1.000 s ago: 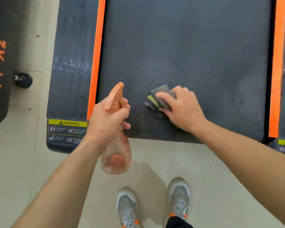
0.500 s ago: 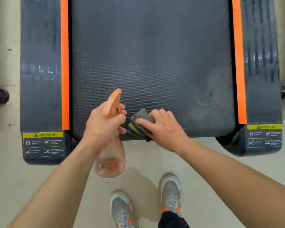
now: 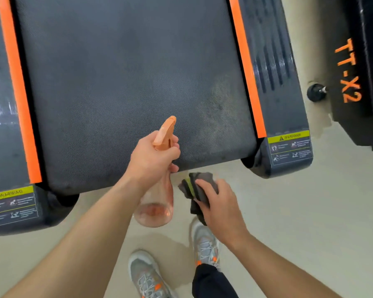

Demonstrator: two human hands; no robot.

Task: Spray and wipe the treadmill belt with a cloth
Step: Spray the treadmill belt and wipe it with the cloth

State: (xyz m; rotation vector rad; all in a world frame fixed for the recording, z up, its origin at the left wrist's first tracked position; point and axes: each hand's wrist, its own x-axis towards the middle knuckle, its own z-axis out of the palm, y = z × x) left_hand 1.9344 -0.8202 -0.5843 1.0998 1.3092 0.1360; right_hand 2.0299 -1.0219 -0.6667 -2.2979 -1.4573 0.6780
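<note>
The dark textured treadmill belt (image 3: 125,82) fills the upper view, with a paler smeared patch near its right rear corner. My left hand (image 3: 153,157) grips the neck of a clear spray bottle (image 3: 157,203) with an orange trigger head, nozzle pointing over the belt's rear edge. My right hand (image 3: 219,203) holds a folded grey cloth (image 3: 194,186) with a yellow-green stripe. The cloth is off the belt, over the floor just behind its rear edge.
Orange strips and dark side rails (image 3: 274,67) flank the belt, with yellow warning labels (image 3: 289,136) at the rear corners. A second black machine (image 3: 362,78) marked TT-X2 stands at the right. My grey shoes (image 3: 205,244) stand on the beige floor behind the treadmill.
My right hand has drawn the cloth back off the belt's rear edge and now holds it over the floor. The view has swung to the right. The bottle stays in my left hand.
</note>
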